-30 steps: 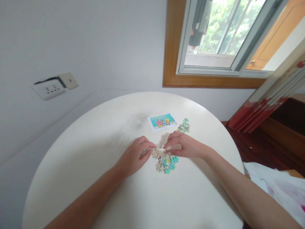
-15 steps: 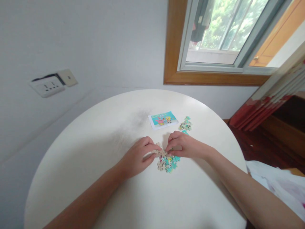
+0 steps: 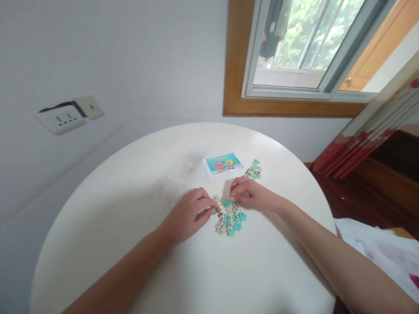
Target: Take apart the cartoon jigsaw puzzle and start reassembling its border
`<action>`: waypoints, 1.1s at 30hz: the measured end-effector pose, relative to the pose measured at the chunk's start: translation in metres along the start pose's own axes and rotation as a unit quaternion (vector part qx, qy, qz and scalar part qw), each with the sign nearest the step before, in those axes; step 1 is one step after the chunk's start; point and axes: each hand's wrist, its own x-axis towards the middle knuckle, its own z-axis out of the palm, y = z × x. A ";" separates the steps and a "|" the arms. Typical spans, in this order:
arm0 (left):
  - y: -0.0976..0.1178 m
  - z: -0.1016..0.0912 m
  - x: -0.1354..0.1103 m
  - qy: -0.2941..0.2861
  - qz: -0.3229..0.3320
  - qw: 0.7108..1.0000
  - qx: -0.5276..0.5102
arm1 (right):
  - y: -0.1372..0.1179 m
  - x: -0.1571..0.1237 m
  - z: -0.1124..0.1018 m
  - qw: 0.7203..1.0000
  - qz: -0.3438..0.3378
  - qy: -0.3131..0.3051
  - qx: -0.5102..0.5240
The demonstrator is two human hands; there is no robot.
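Round white table (image 3: 131,235) is carrying a joined puzzle cluster (image 3: 230,220) near its centre, long axis running 11 to 5 o'clock. Left hand (image 3: 186,216) is pinching the cluster's 10 o'clock edge. Right hand (image 3: 253,197) is curling narrow, its fingertips touching at 12, and I cannot tell whether it is gripping. Picture card (image 3: 222,165) and loose pieces (image 3: 253,171) are lying beyond, at 12 and 1.

Your head-worn camera, the only view, looks forward and steeply down from close above the round table (image 3: 98,209), which fills the lower frame; your left hand (image 3: 186,216) and right hand (image 3: 252,196) sit near centre, a window (image 3: 294,43) upper right.
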 end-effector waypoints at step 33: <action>-0.006 -0.007 -0.002 0.006 -0.002 1.000 -0.007 | -0.002 -0.003 -0.020 0.998 0.012 0.021 -0.063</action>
